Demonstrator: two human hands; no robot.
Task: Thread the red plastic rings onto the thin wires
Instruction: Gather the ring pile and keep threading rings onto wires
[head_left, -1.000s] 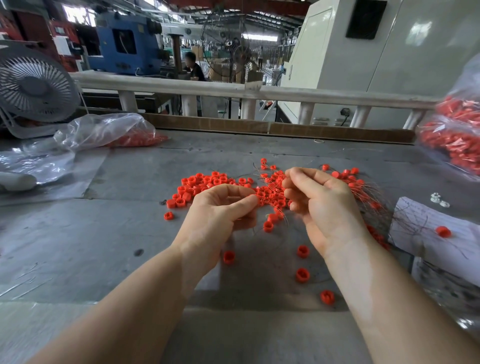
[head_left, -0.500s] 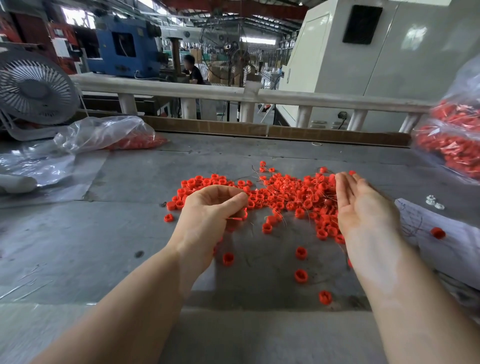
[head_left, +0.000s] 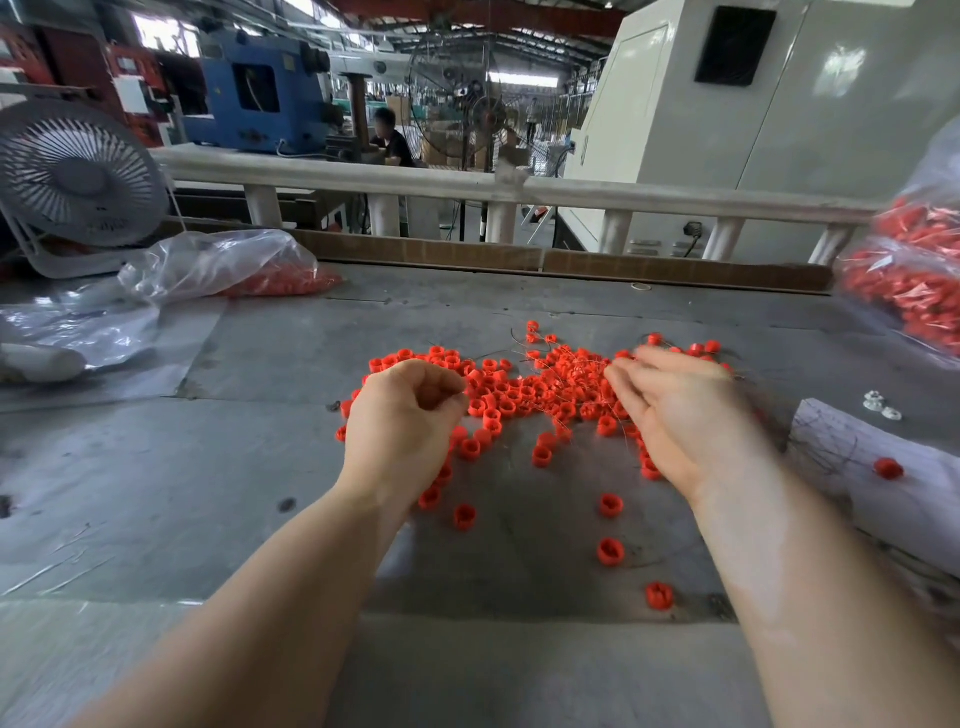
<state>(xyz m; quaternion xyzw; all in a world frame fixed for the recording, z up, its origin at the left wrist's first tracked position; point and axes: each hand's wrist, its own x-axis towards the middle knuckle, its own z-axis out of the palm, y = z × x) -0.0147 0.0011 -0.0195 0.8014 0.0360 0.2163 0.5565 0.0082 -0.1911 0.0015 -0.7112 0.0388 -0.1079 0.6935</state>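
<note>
Our left hand (head_left: 402, 426) hangs with its fingers curled in toward the thumb; they may pinch a thin wire or a ring, but the view is too poor at the fingertips for us to tell. Our right hand (head_left: 675, 415) is spread, fingers straight and a little blurred, reaching over the right side of the pile with nothing held in it.

Between the two hands, and just beyond the fingertips, lies the heap of red plastic rings (head_left: 519, 387) on the grey table (head_left: 260, 467). Thin wires (head_left: 566, 364) run tangled through the heap's far half, some with rings already on them, so the wires and rings sit together within reach of both hands. A few loose rings (head_left: 611, 552) lie nearer us, between our forearms.

We judge this to be the picking step: the right hand looks for the next ring or wire, while the left waits. The next move calls for a fine pinch on one ring, its hole turned toward a wire end, and a steady wire in the other hand.

Outward from the grip, the table is open to the left and toward us. To the right, white paper (head_left: 883, 467) with more wire strands on it crowds our wrist, and a clear bag (head_left: 914, 280) of red parts stands beyond it. Another plastic bag (head_left: 223, 262) lies far left, well apart, with a low board (head_left: 571, 260) closing the far edge.
</note>
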